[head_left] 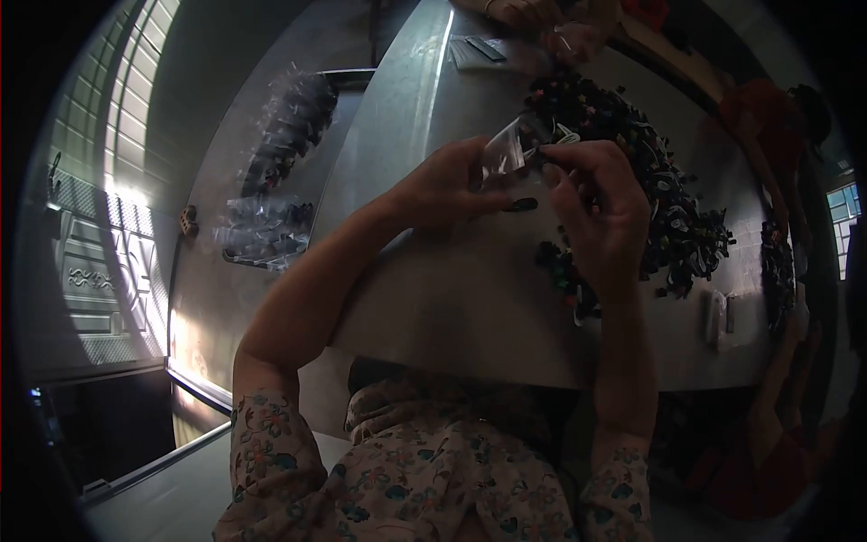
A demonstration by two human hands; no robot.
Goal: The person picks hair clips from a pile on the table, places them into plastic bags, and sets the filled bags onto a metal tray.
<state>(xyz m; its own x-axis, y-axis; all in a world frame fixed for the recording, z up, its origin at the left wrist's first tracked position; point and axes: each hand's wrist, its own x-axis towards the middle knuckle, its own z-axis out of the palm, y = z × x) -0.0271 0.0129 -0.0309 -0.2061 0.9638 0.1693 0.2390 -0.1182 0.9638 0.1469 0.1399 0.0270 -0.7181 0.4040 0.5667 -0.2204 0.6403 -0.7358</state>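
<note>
My left hand point(456, 183) grips a small clear plastic bag point(504, 155) between thumb and fingers, above the middle of the table. Close to the bag's right edge, my right hand point(601, 194) is closed in a pinch. A small dark item shows at its fingertips beside the bag, but its kind is too small to make out. Behind and right of my right hand spreads a large pile of small black pieces point(673, 203), some with white loops or cords and coloured spots. A smaller cluster of similar pieces point(564, 271) lies left of my right wrist.
A dark tray point(244, 262) at the left holds many filled clear bags point(271, 217). Across the table, another person's hands point(564, 32) work near a stack of flat clear bags point(477, 52). More clear bags point(720, 318) lie at the right, near another person's arm point(781, 361).
</note>
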